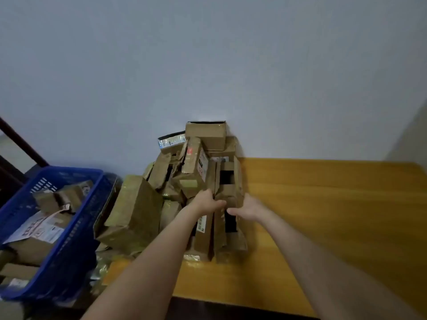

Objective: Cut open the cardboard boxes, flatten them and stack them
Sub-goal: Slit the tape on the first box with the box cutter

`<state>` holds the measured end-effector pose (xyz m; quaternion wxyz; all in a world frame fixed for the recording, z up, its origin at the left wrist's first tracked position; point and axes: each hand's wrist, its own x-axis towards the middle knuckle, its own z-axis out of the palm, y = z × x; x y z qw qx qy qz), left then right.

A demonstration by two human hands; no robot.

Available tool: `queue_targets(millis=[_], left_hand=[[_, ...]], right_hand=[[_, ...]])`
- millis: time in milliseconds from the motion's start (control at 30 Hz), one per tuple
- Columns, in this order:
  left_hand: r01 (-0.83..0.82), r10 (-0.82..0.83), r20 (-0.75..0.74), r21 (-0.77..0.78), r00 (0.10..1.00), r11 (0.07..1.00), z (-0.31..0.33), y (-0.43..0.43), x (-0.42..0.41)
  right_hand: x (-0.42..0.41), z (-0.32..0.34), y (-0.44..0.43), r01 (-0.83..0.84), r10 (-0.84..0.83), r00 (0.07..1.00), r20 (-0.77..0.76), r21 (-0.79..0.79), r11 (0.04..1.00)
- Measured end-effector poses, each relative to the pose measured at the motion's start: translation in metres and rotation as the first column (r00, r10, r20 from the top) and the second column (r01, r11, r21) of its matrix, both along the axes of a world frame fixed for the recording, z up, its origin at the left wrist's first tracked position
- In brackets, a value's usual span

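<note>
A heap of brown cardboard boxes (194, 172) leans against the wall at the back of the wooden table (323, 204). At its front stands an opened brown box (228, 188) with its flaps spread. My left hand (208, 202) grips the box's left flap. My right hand (248, 207) holds its right side, fingers curled round the edge. One whole box (205, 135) tops the heap. No cutting tool shows in either hand.
A blue plastic basket (76, 227) with flattened cardboard and labelled pieces (44, 227) stands at the left. A large taped box (136, 213) tilts between basket and heap. Bare tabletop stretches to the right. The table's front edge (231, 301) runs below my arms.
</note>
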<state>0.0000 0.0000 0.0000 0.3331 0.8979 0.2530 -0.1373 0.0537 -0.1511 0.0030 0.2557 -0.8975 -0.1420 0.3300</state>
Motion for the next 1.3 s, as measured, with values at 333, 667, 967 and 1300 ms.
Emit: queue_targets(millis=[333,667,967,1300], left_hand=[[-0.074,0.077,0.000,-0.295,0.997,0.953,-0.036,-0.007,-0.004],[-0.102,0.074,-0.092,-0.349,0.993,0.932,-0.051,-0.036,-0.003],[-0.197,0.298,0.028,-0.692,0.954,0.695,-0.011,-0.056,-0.001],[-0.272,0.364,-0.025,-0.712,0.931,0.648,0.009,-0.084,0.017]], right_hand=[[-0.025,-0.037,-0.009,0.265,-0.246,0.917,-0.313,0.019,0.964],[-0.018,-0.062,-0.040,0.548,-0.421,0.744,-0.518,0.114,0.829],[0.019,-0.042,-0.082,0.833,-0.411,0.482,-0.774,0.259,0.488],[0.029,-0.016,-0.102,0.822,-0.341,0.508,-0.791,0.326,0.467]])
